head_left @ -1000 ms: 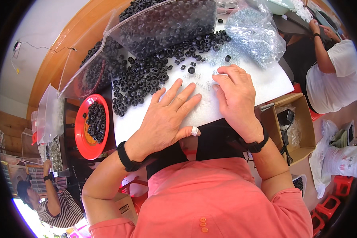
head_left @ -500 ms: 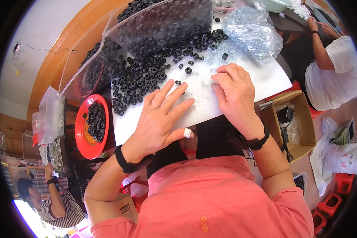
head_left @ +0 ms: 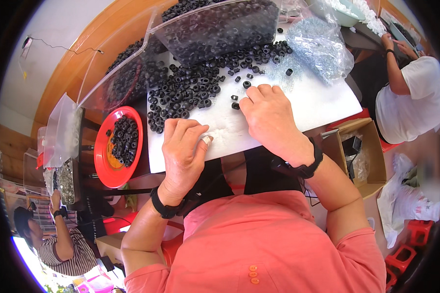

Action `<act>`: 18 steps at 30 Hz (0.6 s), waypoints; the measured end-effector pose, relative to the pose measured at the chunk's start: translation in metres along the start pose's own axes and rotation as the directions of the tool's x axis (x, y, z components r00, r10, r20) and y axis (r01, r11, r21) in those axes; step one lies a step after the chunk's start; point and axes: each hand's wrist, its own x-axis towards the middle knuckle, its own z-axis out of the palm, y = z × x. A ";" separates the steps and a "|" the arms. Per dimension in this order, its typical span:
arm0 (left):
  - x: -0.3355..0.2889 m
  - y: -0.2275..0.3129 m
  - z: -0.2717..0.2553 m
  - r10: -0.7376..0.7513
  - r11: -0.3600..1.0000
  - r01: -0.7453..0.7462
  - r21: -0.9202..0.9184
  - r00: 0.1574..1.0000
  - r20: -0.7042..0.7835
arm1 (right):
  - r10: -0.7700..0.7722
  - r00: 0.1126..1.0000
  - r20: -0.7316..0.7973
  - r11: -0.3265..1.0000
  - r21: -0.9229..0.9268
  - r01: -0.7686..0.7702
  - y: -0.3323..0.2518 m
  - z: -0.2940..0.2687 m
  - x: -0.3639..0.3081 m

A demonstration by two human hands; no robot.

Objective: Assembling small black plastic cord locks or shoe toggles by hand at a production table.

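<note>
The left hand (head_left: 183,149) was laid palm down at the near edge of the white bench (head_left: 322,105), fingers curled loosely, with a pale band seen on its thumb; whether anything was held beneath could not be told. The right hand (head_left: 271,119) was rested beside it, fingers bent, fingertips just beside a few loose black rings (head_left: 235,101). A large heap of black rings (head_left: 190,85) was spread beyond. A red plate (head_left: 105,166) of rings was set to the left, a clear bag of silvery parts (head_left: 320,46) to the right, and an open cardboard box (head_left: 357,151) below the bench.
</note>
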 end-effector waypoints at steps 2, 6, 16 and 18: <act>-0.002 -0.003 -0.002 -0.022 1.000 0.022 0.001 1.000 -0.018 | -0.026 0.999 0.026 1.000 -0.014 0.026 0.001 0.000 0.001; 0.012 -0.007 0.000 0.063 0.998 -0.064 -0.027 0.997 -0.033 | -0.074 0.992 0.101 0.994 -0.069 0.081 0.001 -0.004 0.003; 0.055 -0.012 0.048 0.213 0.952 -0.234 0.199 0.970 0.119 | 0.074 0.996 -0.049 0.977 0.204 -0.062 0.005 -0.013 -0.003; 0.052 -0.010 0.046 0.203 0.959 -0.222 0.173 0.971 0.125 | 0.276 0.959 -0.069 0.813 0.550 -0.194 0.005 -0.017 -0.008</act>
